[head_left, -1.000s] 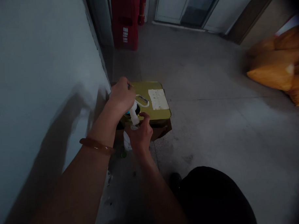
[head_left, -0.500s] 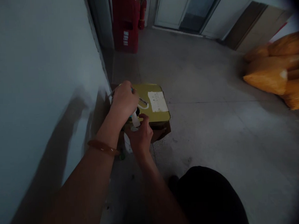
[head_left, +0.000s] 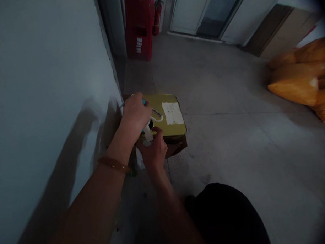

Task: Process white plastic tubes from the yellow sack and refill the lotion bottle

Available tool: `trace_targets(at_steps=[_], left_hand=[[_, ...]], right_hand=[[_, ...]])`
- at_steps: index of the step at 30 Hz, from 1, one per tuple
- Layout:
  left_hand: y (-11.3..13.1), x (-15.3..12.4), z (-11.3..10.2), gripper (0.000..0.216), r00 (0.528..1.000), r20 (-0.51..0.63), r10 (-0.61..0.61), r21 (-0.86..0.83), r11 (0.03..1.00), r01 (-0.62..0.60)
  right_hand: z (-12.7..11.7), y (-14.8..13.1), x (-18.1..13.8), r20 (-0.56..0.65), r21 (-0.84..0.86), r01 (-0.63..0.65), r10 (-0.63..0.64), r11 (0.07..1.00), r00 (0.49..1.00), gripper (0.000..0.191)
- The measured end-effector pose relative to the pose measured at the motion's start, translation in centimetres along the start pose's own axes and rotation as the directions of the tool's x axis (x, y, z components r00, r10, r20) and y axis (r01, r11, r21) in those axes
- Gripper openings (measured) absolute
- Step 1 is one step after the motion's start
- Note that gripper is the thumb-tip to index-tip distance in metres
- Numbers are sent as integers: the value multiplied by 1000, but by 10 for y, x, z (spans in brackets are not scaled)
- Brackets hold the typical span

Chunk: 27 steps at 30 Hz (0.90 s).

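Observation:
A yellow metal tin (head_left: 169, 129) with a paper label (head_left: 173, 113) and a dark round opening (head_left: 151, 123) stands by the wall. Over its left part, my left hand (head_left: 137, 111), with a bangle at the wrist, is closed around an object with blue parts (head_left: 144, 101), mostly hidden by the fingers. A pale, flat spout-like piece (head_left: 148, 133) extends below that hand towards my right hand (head_left: 154, 150). My right hand curls its fingers around the top of a white container (head_left: 139, 159) at the tin's near side. A white handle (head_left: 158, 119) lies on the tin's top.
Brown cardboard (head_left: 176, 149) surrounds the tin's lower part. The pale wall (head_left: 56, 68) rises close on the left. Farther off are a red cabinet (head_left: 138, 26), a fire extinguisher (head_left: 157, 17) and orange sacks (head_left: 297, 81). A small green object (head_left: 133, 171) lies near the white container.
The whole view has shifted slightly, so things sit a little lower and to the right. Both hands keep nearly the same pose and place at the tin.

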<state>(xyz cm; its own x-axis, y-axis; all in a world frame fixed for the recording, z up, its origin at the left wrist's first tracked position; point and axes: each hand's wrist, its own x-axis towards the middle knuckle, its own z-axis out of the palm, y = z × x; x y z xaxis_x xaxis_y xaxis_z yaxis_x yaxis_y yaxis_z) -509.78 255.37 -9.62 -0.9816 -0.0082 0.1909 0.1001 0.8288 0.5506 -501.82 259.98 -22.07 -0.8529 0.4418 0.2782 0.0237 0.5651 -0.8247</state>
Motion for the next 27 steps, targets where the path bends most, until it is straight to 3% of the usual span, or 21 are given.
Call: trace_targets(at_steps=[10,17,21,24,27], left_hand=[[-12,4,16,18,992,-62,112,71,992,-108],[-11,9,21,17,993,-60,106,71,992,-101],[-9,10,13,19,1000,12,-28,-151,988,30],[-10,9,12,18,985,-5,-172,-377,913,158],[-9,11,16,16,966,-13,-258,-530,821,212]], right_hand=[[1,0,2,-16,-21,22,-23,1000,1000,45],[1,2,2,2,-16,24,-24,1000,1000,44],[-2,2,1,53,-9,16,-15,1000,998,46],[-4,3,1,76,6,18,-18,1000,997,47],[-4,4,1,89,11,18,-18,1000,996,47]])
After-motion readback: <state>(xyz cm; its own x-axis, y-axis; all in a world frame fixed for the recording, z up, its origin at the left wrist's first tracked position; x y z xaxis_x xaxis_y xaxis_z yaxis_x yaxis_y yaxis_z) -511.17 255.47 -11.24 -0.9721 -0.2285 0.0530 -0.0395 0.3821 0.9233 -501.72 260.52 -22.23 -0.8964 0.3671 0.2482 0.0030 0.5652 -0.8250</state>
